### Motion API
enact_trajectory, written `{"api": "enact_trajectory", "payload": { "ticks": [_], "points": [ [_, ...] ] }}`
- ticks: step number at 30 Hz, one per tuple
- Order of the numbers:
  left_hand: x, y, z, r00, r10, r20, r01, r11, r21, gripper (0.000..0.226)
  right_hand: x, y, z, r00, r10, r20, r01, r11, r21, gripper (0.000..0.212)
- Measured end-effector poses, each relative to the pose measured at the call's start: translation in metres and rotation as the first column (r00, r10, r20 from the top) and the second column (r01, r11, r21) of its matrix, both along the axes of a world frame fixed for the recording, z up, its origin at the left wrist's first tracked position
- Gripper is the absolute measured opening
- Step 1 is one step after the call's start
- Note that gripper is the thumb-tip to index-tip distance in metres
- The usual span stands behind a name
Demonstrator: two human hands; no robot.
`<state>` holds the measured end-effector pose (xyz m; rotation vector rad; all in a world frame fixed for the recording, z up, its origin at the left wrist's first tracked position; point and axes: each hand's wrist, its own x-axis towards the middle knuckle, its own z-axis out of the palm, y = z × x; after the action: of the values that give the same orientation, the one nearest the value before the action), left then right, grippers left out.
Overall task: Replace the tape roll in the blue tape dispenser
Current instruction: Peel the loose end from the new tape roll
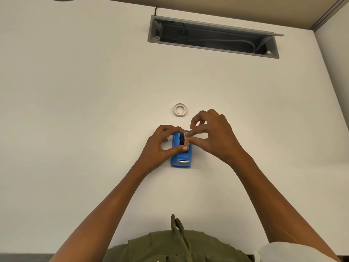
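Green shirt (170, 246) at bottom edge. Left hand (160, 146) clamps dispenser (181, 157) on desk (75, 110), fingers around its left side. Right hand (213, 137) fingers pinched on clear roll at dispenser top. Spare roll (180, 110) lies just beyond.

1. Two bare forearms, no sleeves visible from elbow to wrist.
2. Left hand (160, 146): bare, no glove, no ring or watch seen.
3. Right hand (213, 137): bare, no glove, no ring or watch seen.
4. Fingernails short and unpainted where they show.
5. Olive-green garment (170, 246) at the bottom centre, soft wrinkled fabric.
6. Drawstring (177, 227) of the same green runs up from the garment, looped at its end.
7. White fabric (290, 252) at the bottom right corner beside the right arm; cannot tell what it is.
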<state>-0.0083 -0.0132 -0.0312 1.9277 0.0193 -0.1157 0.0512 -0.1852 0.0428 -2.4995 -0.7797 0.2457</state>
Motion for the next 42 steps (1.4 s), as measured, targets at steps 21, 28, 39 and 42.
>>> {"api": "enact_trajectory", "payload": {
  "ticks": [21, 28, 39, 42],
  "points": [
    [-0.001, 0.0, 0.0, 1.0, 0.017, -0.001, -0.017, 1.0, 0.002, 0.042, 0.013, 0.01, 0.006, 0.927, -0.056, -0.37, 0.095, 0.992, 0.087, 0.004],
    [0.0, -0.002, -0.002, 1.0, 0.018, -0.014, -0.018, 1.0, 0.015, 0.054, 0.014, 0.009, 0.004, 0.921, -0.093, -0.379, 0.139, 0.986, 0.097, 0.003],
    [0.0, 0.001, -0.001, 1.0, -0.014, -0.006, 0.014, 1.0, 0.006, 0.043, 0.016, 0.007, 0.01, 0.9, -0.046, -0.434, 0.09, 0.993, 0.082, 0.024],
    [0.001, 0.0, -0.001, 1.0, -0.005, -0.008, 0.005, 1.0, 0.008, 0.044, 0.016, 0.01, 0.012, 0.902, -0.049, -0.428, 0.077, 0.996, 0.047, 0.025]
  ]
}}
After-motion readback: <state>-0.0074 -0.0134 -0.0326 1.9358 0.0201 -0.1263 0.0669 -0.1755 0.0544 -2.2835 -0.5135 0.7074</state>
